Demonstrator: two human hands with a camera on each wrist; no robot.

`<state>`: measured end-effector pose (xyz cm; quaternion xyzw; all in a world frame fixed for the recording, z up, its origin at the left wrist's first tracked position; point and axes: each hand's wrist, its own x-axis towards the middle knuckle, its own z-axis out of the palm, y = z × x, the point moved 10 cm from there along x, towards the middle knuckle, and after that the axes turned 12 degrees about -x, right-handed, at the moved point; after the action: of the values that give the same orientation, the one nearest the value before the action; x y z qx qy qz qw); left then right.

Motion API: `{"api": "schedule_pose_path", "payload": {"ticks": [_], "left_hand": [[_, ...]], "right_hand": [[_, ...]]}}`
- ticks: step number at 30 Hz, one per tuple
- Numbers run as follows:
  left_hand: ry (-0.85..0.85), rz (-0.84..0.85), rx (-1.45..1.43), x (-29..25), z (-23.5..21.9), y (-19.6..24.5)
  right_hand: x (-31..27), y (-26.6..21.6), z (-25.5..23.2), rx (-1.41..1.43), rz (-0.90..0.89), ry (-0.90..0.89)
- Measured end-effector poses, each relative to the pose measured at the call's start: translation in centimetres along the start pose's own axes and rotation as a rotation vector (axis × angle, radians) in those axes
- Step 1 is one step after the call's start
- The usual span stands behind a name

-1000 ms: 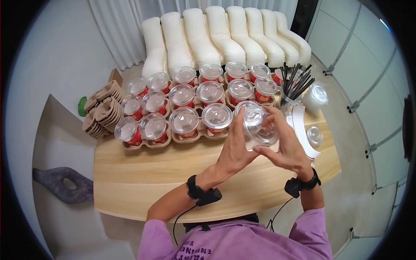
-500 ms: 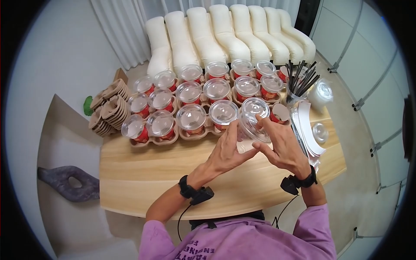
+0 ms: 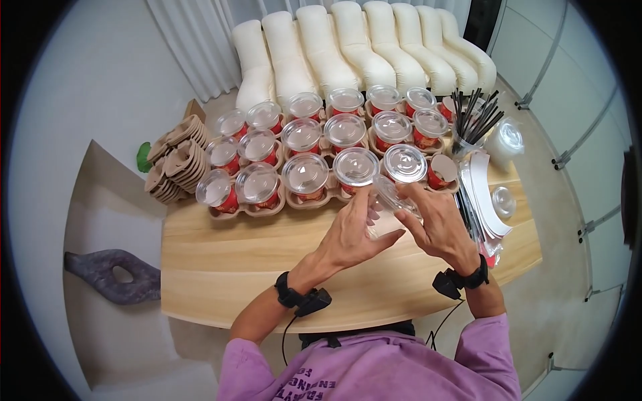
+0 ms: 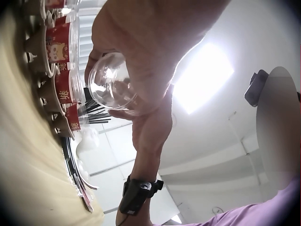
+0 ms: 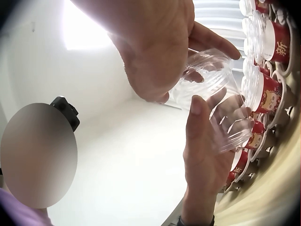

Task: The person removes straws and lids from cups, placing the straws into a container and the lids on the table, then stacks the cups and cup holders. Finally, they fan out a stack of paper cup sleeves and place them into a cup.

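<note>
Both hands hold clear plastic lids (image 3: 394, 194) above the table in front of the cups. My right hand (image 3: 435, 217) pinches the upper part, tilted nearly edge-on in the head view. Around the lower side, my left hand (image 3: 344, 227) curls its fingers, seen through the clear plastic (image 5: 230, 127) in the right wrist view; its thumb stands out straight. Beyond the hands, a red paper cup (image 3: 441, 172) without a lid sits at the right end of the front row. Beside it stands a cup covered by a clear lid (image 3: 404, 163).
Rows of lidded red cups in cardboard carriers (image 3: 306, 175) fill the back of the table (image 3: 267, 267). Stacked empty carriers (image 3: 177, 164) stand left. At right are black straws (image 3: 476, 113), bagged lids (image 3: 506, 137), white curved sleeves (image 3: 488, 194) and a loose lid (image 3: 503, 200).
The held lids tip from facing the head camera to nearly edge-on. Both hands shift left relative to the cups, uncovering the lidless cup. The head view turns slightly.
</note>
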<state>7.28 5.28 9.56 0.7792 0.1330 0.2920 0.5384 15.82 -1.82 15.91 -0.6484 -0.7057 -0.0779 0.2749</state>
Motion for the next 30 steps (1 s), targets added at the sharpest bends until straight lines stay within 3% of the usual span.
{"api": "schedule_pose_path", "payload": {"ticks": [7, 9, 13, 15, 19, 21, 24, 25, 26, 28, 30], "left_hand": [[0.014, -0.014, 0.008, -0.6, -0.7, -0.1], [0.006, -0.002, 0.03, -0.6, -0.8, -0.3], [0.003, -0.015, 0.032, -0.9, -0.8, -0.4], [0.023, 0.046, 0.055, -1.2, -0.9, 0.0], [0.009, -0.044, 0.0, -1.4, -1.0, 0.3], [-0.012, -0.041, 0.023, -2.2, -1.6, 1.0], [0.052, 0.007, 0.103, -5.7, -5.9, 0.4], [0.128, -0.079, 0.031, -7.5, -8.4, 0.0], [0.205, -0.165, -0.038, -9.6, -11.2, -0.4], [0.402, -0.045, -0.061, -13.6, -17.4, 0.0], [0.548, -0.038, -0.068, -17.6, -22.3, 0.6]], "right_hand": [[0.1, 0.1, 0.3, 0.064, 0.041, -0.024], [0.0, 0.9, 1.5, 0.153, 0.166, -0.207], [0.4, 0.5, 0.0, 0.093, 0.037, -0.021], [-0.2, 4.1, 1.4, 0.23, 0.308, -0.179], [0.0, 3.2, 1.0, 0.159, 0.264, -0.139], [-1.5, 6.0, 1.9, 0.634, 0.524, 0.013], [-4.3, 8.4, 2.6, 0.813, 0.618, -0.058], [-6.1, 9.4, 3.4, 0.903, 0.697, -0.172], [-7.6, 10.5, 3.3, 0.901, 0.708, -0.169], [-11.2, 12.4, 4.9, 0.911, 0.807, -0.257], [-13.6, 13.8, 5.5, 0.895, 0.836, -0.283]]}}
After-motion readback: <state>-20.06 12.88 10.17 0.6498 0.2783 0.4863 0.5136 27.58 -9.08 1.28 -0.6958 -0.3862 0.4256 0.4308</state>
